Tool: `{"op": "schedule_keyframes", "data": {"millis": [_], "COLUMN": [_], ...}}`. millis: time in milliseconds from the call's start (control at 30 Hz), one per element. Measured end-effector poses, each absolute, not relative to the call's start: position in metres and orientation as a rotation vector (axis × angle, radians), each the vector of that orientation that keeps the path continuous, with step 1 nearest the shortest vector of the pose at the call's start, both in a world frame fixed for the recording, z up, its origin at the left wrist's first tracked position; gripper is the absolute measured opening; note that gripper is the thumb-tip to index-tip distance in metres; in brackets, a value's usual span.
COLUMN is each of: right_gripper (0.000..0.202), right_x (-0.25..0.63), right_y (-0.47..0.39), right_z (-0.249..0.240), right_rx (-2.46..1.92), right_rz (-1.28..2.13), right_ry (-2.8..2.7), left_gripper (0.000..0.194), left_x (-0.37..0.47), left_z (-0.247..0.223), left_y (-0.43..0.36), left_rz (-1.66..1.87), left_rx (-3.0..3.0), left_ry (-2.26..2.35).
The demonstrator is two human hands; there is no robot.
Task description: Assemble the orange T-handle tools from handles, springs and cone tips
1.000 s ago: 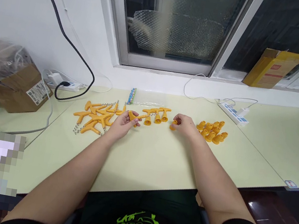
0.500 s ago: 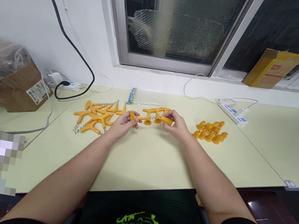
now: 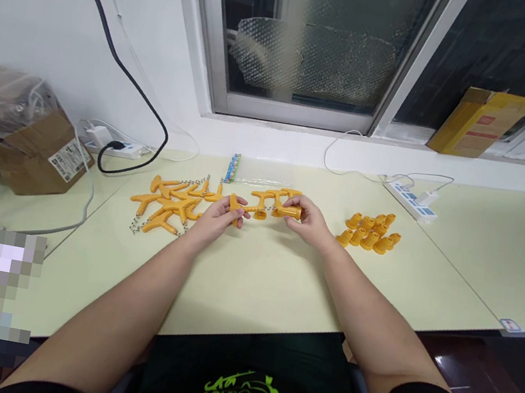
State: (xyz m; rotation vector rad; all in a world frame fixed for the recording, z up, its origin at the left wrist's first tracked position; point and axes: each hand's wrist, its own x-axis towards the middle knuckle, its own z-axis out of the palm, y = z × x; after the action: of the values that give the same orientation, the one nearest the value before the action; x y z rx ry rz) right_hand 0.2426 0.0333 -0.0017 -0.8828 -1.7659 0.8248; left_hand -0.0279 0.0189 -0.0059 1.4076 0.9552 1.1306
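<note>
My left hand (image 3: 218, 217) is closed round the T-shaped handle of a yellow corkscrew (image 3: 235, 204), its wire spiral pointing right. In my right hand (image 3: 309, 222) is a yellow tapered sleeve (image 3: 291, 212), gripped by the fingers with its narrow end toward the spiral. Sleeve and spiral are close together; whether they touch I cannot tell. Just behind, a few yellow T-handles (image 3: 273, 195) stand in a row, some with flared bases showing. To the left lies a pile of yellow corkscrews (image 3: 172, 206) with bare spirals. Several loose sleeves (image 3: 372, 232) stand upright to the right.
A clear plastic bag (image 3: 266, 173) with a coloured header lies at the back. Power strips (image 3: 411, 201) with cables sit near the wall on both sides. A cardboard box (image 3: 49, 152) stands at the left, and a yellow carton (image 3: 486, 124) leans on the window sill.
The sleeve in my right hand has turned more level and shows more of its side. My left hand keeps its hold on the corkscrew, nearly still.
</note>
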Motion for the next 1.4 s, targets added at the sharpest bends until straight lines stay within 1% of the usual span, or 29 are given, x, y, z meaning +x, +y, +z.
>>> {"op": "schedule_keyframes", "data": {"millis": [200, 467, 667, 867, 1000, 1133, 1200, 1333, 1400], "right_gripper": [0.030, 0.031, 0.032, 0.036, 0.041, 0.041, 0.038, 0.042, 0.039], "right_x": [0.238, 0.235, 0.227, 0.221, 0.213, 0.208, 0.209, 0.215, 0.216], "right_y": [0.035, 0.037, 0.029, 0.024, 0.021, 0.015, 0.013, 0.013, 0.014], "right_z": [-0.008, -0.014, -0.014, -0.009, -0.006, -0.003, -0.001, 0.000, -0.002], "right_rx": [-0.853, -0.870, -0.783, -0.849, -0.922, -1.004, -0.951, -0.776, -0.744], "right_rz": [0.917, 0.886, 1.145, 1.296, 1.491, 1.645, 1.606, 1.226, 1.157], "right_ry": [-1.681, -1.659, -1.732, -1.689, -1.554, -1.569, -1.603, -1.713, -1.738], "left_gripper": [0.035, 0.027, 0.033, 0.043, 0.048, 0.048, 0.048, 0.049, 0.050], "left_x": [-0.026, -0.026, -0.018, -0.008, -0.003, -0.002, -0.004, -0.007, -0.009], "left_z": [-0.004, -0.001, -0.009, -0.008, -0.006, 0.000, 0.003, 0.004, 0.003], "left_y": [0.018, 0.014, 0.012, 0.002, -0.003, -0.005, -0.005, -0.002, 0.001], "left_rz": [1.107, 1.046, 0.977, 1.105, 1.163, 1.219, 1.235, 1.292, 1.298], "left_rx": [1.313, 1.290, 1.309, 1.416, 1.510, 1.548, 1.542, 1.436, 1.380], "left_ry": [0.914, 0.877, 0.820, 0.878, 0.868, 0.858, 0.897, 0.971, 0.952]}}
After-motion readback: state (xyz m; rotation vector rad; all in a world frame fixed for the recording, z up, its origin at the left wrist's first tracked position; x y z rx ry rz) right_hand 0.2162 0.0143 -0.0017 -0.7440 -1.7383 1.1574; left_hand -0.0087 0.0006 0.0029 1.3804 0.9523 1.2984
